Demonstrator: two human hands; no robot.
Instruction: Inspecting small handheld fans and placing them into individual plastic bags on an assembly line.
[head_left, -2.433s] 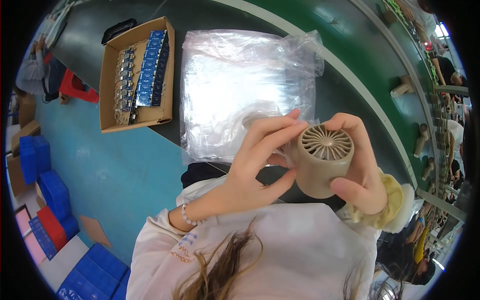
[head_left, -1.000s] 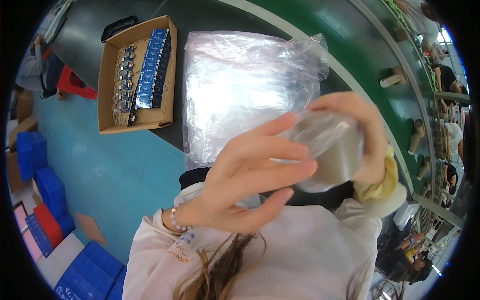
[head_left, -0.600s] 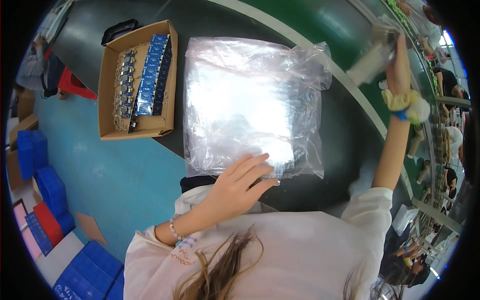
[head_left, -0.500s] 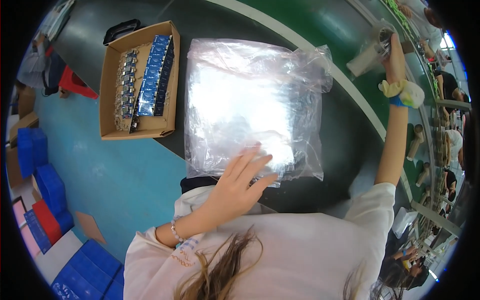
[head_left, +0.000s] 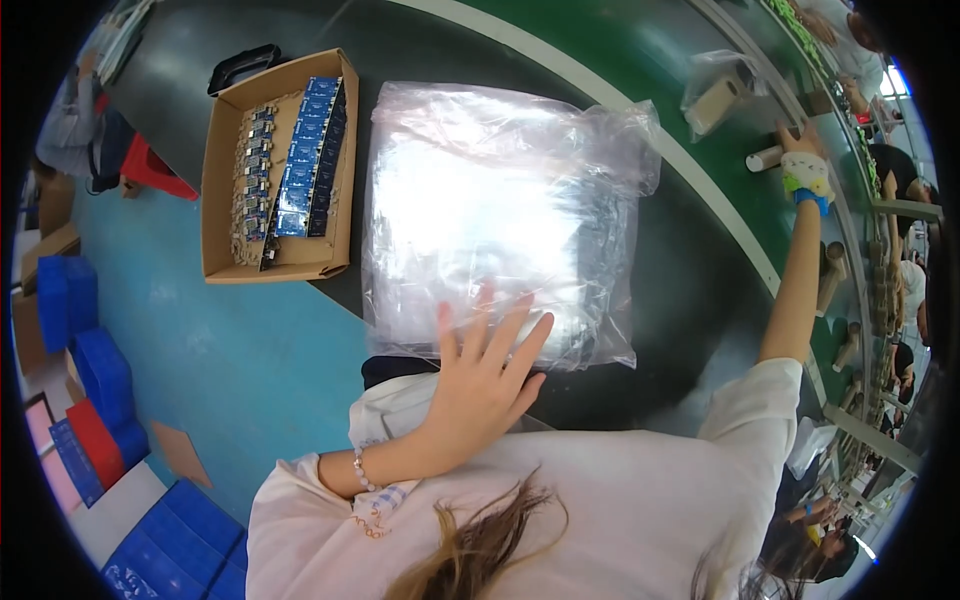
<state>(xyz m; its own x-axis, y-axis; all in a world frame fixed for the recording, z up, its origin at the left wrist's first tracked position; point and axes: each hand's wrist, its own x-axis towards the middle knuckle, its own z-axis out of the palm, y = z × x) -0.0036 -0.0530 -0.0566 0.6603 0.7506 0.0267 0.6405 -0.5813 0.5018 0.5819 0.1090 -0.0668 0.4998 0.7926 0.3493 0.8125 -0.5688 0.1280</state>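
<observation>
A stack of clear plastic bags [head_left: 470, 190] lies in front of me on the dark table. Across its near edge my left hand [head_left: 480, 385] rests with fingers spread, holding nothing. My right arm stretches far right over the green conveyor belt. There my right hand [head_left: 803, 145], small in view, appears open, fingers apart, right beside a beige tube-shaped piece [head_left: 765, 159]; whether it touches the piece I cannot tell. Farther along the belt a similar beige piece [head_left: 715, 106] lies inside a clear bag.
Left of the bags stands a cardboard box [head_left: 343, 190] with blue circuit boards [head_left: 308, 155], a black handle-like part [head_left: 243, 66] behind it. More beige pieces [head_left: 831, 280] lie along the belt. Blue bins [head_left: 165, 545] are at lower left. Several people work beyond the belt.
My right hand has let go of the bagged piece, now on the belt, and moved nearer to another beige piece. My left hand's fingers have spread wider on the bags.
</observation>
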